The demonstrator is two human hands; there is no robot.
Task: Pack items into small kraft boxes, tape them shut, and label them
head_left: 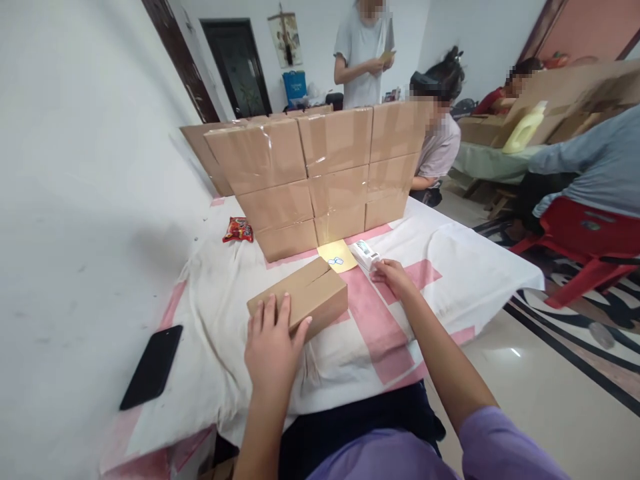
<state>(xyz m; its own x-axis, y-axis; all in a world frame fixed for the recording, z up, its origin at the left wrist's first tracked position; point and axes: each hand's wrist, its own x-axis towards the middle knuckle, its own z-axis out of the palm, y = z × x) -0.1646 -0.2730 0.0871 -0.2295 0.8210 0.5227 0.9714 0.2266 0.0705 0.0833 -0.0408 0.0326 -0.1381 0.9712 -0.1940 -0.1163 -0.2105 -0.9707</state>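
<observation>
My left hand (273,347) lies with spread fingers on the near left end of a closed brown cardboard box (310,293), its thumb along the side. The box lies at an angle on the cloth-covered table. To its right, my right hand (393,277) pinches the near end of a small white item (365,253) with a printed face; its exact kind cannot be made out. Between the box and that item lies a yellow paper square (339,257) with a small blue drawing. The item's left edge is close to the paper.
Stacked cardboard boxes (340,173) form a wall across the table's far side. A red snack packet (239,229) lies by its left end, and a black phone (151,367) at the near left. A co-worker (440,140) sits behind the boxes; a red chair (590,240) stands right.
</observation>
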